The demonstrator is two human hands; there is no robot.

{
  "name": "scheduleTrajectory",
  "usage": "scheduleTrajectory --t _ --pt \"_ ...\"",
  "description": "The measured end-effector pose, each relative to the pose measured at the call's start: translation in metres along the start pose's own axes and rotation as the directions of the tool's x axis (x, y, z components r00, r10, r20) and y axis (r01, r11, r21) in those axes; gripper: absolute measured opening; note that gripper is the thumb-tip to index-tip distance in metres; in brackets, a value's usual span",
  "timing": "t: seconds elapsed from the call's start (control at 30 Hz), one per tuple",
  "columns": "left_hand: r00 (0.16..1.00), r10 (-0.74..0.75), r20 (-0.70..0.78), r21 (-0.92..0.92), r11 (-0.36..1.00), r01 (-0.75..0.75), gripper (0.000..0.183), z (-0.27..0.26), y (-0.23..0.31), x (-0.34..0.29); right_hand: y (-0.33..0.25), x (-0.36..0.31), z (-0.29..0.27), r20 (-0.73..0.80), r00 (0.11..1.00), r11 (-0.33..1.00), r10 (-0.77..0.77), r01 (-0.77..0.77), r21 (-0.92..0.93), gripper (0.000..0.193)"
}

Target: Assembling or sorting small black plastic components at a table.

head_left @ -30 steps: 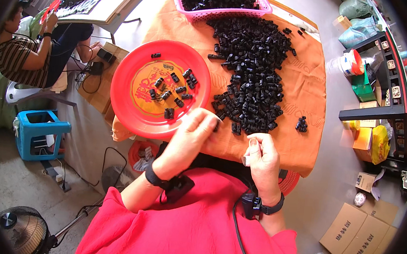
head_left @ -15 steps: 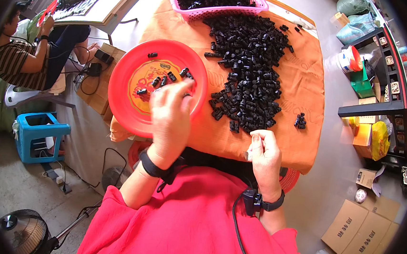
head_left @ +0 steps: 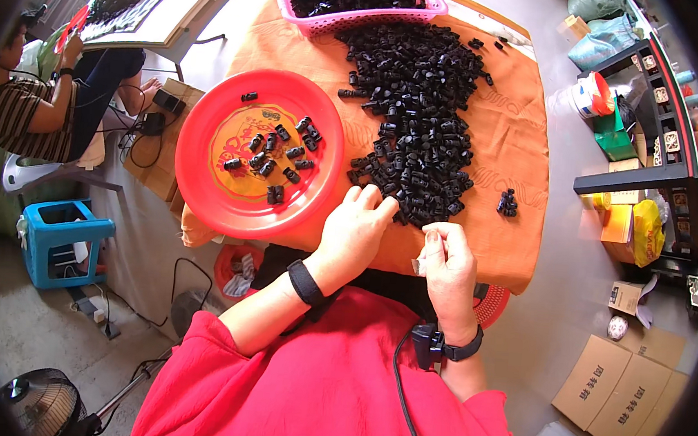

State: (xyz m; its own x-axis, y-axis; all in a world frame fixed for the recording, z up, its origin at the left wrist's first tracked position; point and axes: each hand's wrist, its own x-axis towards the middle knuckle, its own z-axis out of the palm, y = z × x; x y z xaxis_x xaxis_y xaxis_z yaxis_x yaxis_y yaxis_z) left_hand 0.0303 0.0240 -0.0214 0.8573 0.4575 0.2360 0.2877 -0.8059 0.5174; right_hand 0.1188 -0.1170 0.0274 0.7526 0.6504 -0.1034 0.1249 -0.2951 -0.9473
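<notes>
My left hand (head_left: 356, 228) is at the near edge of a heap of small black cylindrical plastic parts (head_left: 421, 133). Its fingers are curled together, and whatever lies between their tips is hidden. Close by on the right, my right hand (head_left: 450, 267) pinches a small whitish, see-through piece (head_left: 420, 264), too small to name, at the table's front edge. To the left stands a round red plastic tray (head_left: 196, 181) with several black parts (head_left: 268, 168) scattered in it.
A pink basket (head_left: 356, 23) full of black parts stands behind the heap on the orange tablecloth (head_left: 511, 132). A small cluster of parts (head_left: 507, 203) lies at right. Around the table are a blue stool (head_left: 69, 237), a fan (head_left: 43, 407), cardboard (head_left: 622, 399) and a seated person (head_left: 38, 103).
My left hand has moved from over the red tray rightward to the heap's near edge. More black parts now show in the tray. My right hand keeps its pinch at nearly the same place.
</notes>
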Motion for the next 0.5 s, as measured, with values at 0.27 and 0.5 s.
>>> scheduleTrajectory --t 0.27,0.5 --pt "0.977 -0.204 -0.067 -0.405 0.9 0.16 0.012 -0.009 0.005 -0.009 -0.001 0.001 -0.002 -0.002 1.0 1.0 -0.003 0.003 0.008 0.007" --pt "0.741 -0.183 0.647 -0.749 0.031 0.662 0.021 -0.034 0.004 -0.015 -0.017 -0.007 0.005 0.152 0.987 0.989 0.048 -0.068 0.129 0.012"
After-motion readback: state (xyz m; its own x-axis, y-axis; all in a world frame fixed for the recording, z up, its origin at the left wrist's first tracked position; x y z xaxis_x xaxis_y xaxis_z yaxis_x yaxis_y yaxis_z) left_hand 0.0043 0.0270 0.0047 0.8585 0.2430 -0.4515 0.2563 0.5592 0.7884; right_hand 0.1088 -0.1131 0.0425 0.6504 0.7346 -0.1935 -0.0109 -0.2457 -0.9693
